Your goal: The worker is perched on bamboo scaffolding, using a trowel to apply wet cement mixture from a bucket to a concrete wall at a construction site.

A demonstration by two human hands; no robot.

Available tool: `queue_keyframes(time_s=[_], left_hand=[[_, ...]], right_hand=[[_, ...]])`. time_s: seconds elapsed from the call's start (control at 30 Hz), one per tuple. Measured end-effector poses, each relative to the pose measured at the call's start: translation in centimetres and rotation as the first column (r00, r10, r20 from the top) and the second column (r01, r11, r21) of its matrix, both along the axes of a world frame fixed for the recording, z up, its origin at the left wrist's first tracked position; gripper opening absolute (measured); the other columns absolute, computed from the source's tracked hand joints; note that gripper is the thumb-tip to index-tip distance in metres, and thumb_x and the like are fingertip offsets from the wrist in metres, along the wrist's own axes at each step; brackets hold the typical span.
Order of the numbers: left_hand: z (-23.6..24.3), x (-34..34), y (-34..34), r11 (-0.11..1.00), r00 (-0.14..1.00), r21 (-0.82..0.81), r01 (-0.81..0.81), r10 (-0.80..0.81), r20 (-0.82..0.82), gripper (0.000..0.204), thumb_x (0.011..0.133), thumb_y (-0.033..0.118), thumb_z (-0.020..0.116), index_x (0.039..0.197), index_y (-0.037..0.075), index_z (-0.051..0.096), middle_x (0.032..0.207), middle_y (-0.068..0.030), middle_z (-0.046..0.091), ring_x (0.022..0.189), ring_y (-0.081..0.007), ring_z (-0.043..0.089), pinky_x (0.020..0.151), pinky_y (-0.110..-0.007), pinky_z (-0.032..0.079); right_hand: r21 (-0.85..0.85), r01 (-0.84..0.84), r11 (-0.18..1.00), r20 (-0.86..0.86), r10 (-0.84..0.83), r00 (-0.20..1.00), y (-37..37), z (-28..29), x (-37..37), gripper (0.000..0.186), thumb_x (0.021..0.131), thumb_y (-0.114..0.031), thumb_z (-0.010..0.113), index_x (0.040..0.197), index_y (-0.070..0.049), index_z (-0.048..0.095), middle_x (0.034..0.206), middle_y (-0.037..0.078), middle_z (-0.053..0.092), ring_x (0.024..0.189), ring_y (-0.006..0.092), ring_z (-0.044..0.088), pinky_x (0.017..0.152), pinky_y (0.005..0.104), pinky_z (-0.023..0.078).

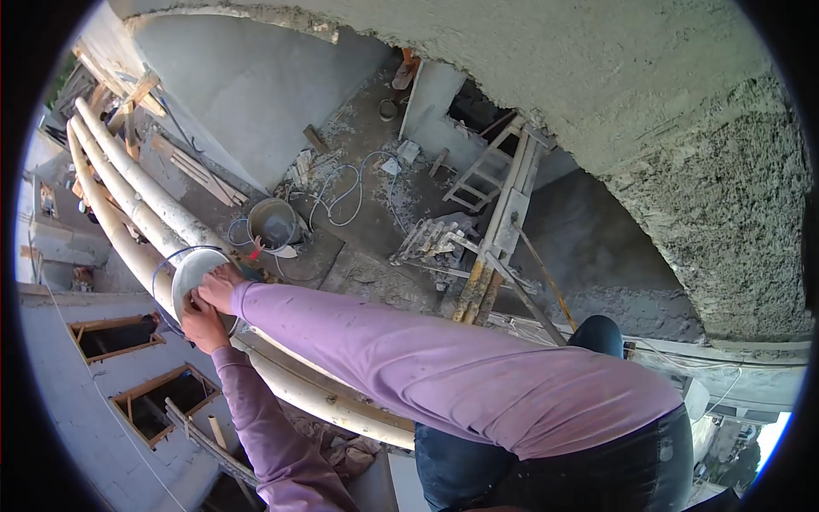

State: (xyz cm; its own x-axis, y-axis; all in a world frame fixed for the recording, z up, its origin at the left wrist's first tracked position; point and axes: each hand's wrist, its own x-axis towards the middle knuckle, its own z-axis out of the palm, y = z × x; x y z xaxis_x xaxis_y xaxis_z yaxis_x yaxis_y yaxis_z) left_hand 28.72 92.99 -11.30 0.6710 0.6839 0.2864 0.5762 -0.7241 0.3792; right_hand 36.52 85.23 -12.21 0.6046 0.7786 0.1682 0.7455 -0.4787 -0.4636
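Observation:
A light grey bucket (189, 271) with a thin wire handle rests on or against the pale round poles at the left. Both my hands are at it, arms stretched out in pink sleeves. My left hand (203, 324) is closed over the bucket's near rim, fingers curling inward. Just beyond it, my right hand (219, 288) is bent down into the bucket's mouth with its fingers curled. Whatever those fingers hold, if anything, is hidden by the hand itself. The two hands nearly touch.
Long pale poles (136, 205) run along my left side. Far below on the floor stand a larger bucket (275, 224), a pale hose (345, 192) and a wooden ladder frame (488, 175). A rough plastered concrete edge (682, 196) hangs at the right. Framed openings (162, 401) pierce the block wall.

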Motion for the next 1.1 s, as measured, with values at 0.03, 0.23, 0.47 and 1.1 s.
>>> queue_keyframes(time_s=[0.03, 0.23, 0.47, 1.1], left_hand=[[-0.1, 1.6, -0.2, 0.994, 0.993, 0.085, 0.072, -0.08, 0.085, 0.028, 0.096, 0.026, 0.056, 0.11, 0.008, 0.072, 0.093, -0.0206, 0.071, 0.086, -0.0405, 0.069, 0.074, -0.05, 0.052], [-3.6, 3.0, 0.6, 0.987, 0.987, 0.024, 0.162, -0.161, -0.022, 0.033, 0.097, 0.031, 0.058, 0.117, 0.009, 0.07, 0.106, -0.0193, 0.072, 0.096, -0.036, 0.069, 0.08, -0.045, 0.053], [-1.9, 3.8, 2.7, 0.98, 0.987, 0.13, 0.149, -0.139, -0.084, 0.043, 0.097, 0.045, 0.057, 0.119, 0.01, 0.069, 0.108, -0.0136, 0.073, 0.093, -0.0311, 0.071, 0.081, -0.042, 0.054], [1.0, 10.8, -20.7, 0.678, 0.598, 0.113, 0.726, -0.704, 0.384, 0.039, 0.097, 0.035, 0.062, 0.121, 0.006, 0.068, 0.109, -0.0177, 0.071, 0.099, -0.0293, 0.068, 0.086, -0.038, 0.053]], right_hand=[[0.036, 0.001, 0.999, -0.073, 0.002, 0.997, -1.1, 0.5, 1.6, 0.016, 0.084, -0.014, 0.061, 0.086, -0.006, 0.074, 0.107, 0.02, 0.069, 0.103, 0.0321, 0.068, 0.084, 0.0389, 0.053], [0.716, 0.141, 0.683, -0.166, -0.029, 0.986, -13.3, 1.1, -0.9, 0.006, 0.079, -0.009, 0.063, 0.08, -0.002, 0.062, 0.083, 0.015, 0.057, 0.081, 0.0337, 0.061, 0.074, 0.042, 0.048], [-0.037, 0.113, 0.993, -0.356, -0.119, 0.927, -43.6, 9.9, -8.4, 0.028, 0.083, -0.025, 0.062, 0.076, 0.0, 0.069, 0.077, 0.019, 0.068, 0.073, 0.0354, 0.067, 0.067, 0.0456, 0.052], [-0.585, 0.427, -0.69, 0.32, -0.68, -0.66, -88.8, 17.5, -75.0, 0.026, 0.079, -0.02, 0.059, 0.09, 0.001, 0.071, 0.094, 0.025, 0.07, 0.09, 0.0392, 0.07, 0.08, 0.0464, 0.056]])
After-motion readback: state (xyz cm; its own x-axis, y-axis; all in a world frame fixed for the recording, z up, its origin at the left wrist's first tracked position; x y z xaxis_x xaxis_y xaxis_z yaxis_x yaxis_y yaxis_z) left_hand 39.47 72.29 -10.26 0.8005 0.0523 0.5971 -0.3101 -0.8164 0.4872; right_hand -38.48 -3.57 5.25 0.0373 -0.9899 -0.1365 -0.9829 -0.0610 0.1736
